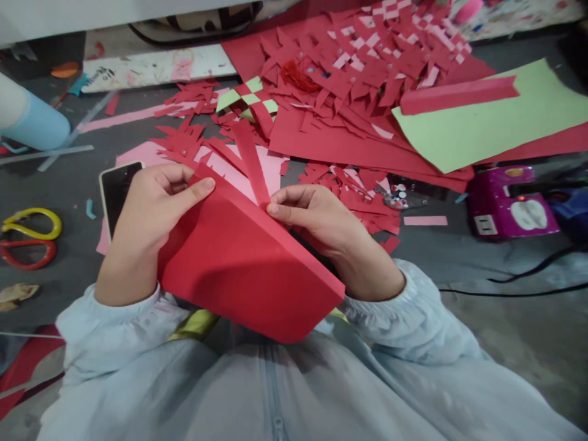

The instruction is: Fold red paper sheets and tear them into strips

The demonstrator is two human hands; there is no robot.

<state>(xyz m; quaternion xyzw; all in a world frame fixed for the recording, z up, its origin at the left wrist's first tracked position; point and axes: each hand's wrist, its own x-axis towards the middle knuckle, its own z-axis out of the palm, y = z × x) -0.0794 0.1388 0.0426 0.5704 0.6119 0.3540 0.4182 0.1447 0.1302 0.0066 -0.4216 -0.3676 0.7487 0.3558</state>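
A large red paper sheet (243, 263) is tilted in front of my body, with a narrow fold along its upper edge. My left hand (158, 208) pinches its upper left corner, thumb on top. At the middle of that edge, my right hand (307, 214) is closed on a red paper strip (250, 159), which sticks up away from me. I cannot tell whether the strip is still joined to the sheet. Some right fingers are hidden behind the paper. Pink paper (229, 160) and red scraps (184, 144) lie just beyond my hands.
At left are scissors (31, 239) with yellow and red handles, a phone (120, 187) and a blue-and-white bottle (32, 116). Woven red-and-pink paper pieces (358, 55) pile up at the back. Green paper (496, 122) and a purple box (509, 205) are at right.
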